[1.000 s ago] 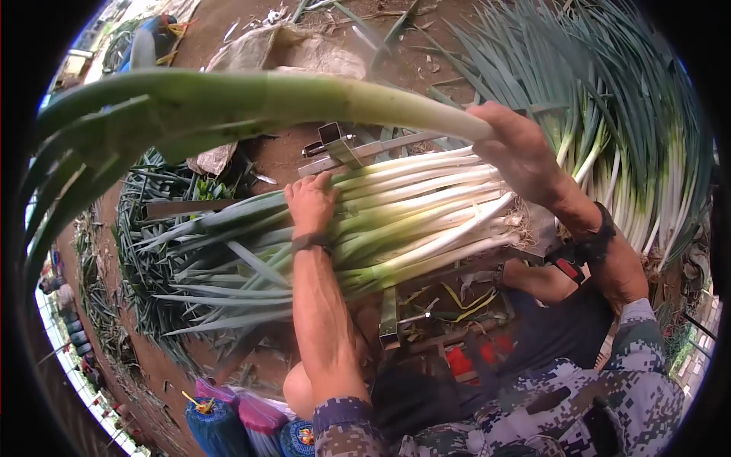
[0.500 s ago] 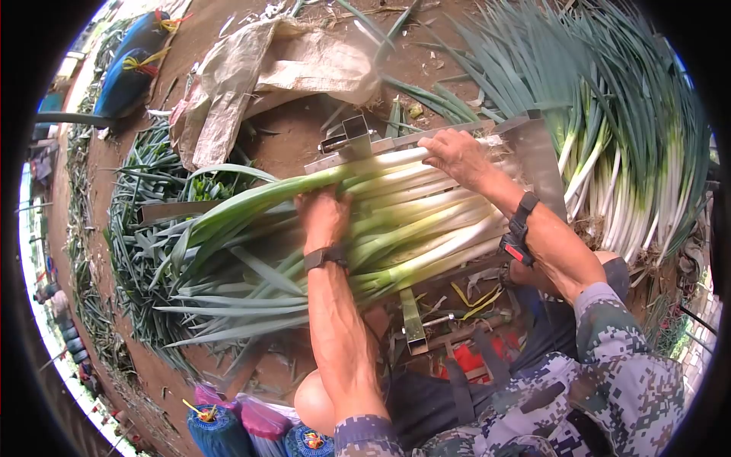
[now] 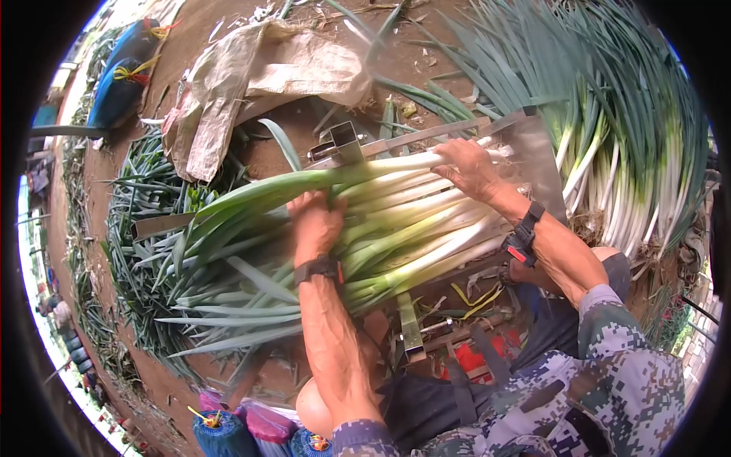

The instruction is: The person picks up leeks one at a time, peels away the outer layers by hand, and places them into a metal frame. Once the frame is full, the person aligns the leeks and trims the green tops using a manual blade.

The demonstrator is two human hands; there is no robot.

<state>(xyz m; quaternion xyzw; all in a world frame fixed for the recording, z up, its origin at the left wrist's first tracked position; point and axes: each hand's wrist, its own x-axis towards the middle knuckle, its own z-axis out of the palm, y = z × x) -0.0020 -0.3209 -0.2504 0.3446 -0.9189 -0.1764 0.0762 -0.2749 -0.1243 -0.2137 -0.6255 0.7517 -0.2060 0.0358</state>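
A layer of long green onions (image 3: 434,217) lies across a metal rack (image 3: 412,335), white root ends to the right, green leaves to the left. My right hand (image 3: 474,171) is closed around the white end of the topmost stalk at the far side. My left hand (image 3: 316,226) is curled at the green part of that same stalk, its fingertips partly hidden against the leaves. An upright metal bracket (image 3: 347,143) stands at the rack's far edge, and a flat metal plate (image 3: 539,164) is by the root ends.
A big pile of green onions (image 3: 609,145) lies at the right. Cut leaves (image 3: 145,206) are heaped at the left. A beige woven sack (image 3: 297,72) is on the dirt ground beyond. Blue netted rolls (image 3: 221,434) stand at the near left; blue bundles (image 3: 122,91) lie far left.
My right hand has shifted slightly right and nearer along the stalk. My left hand has moved a little left and nearer. The top stalk's leaves have come down nearer to me.
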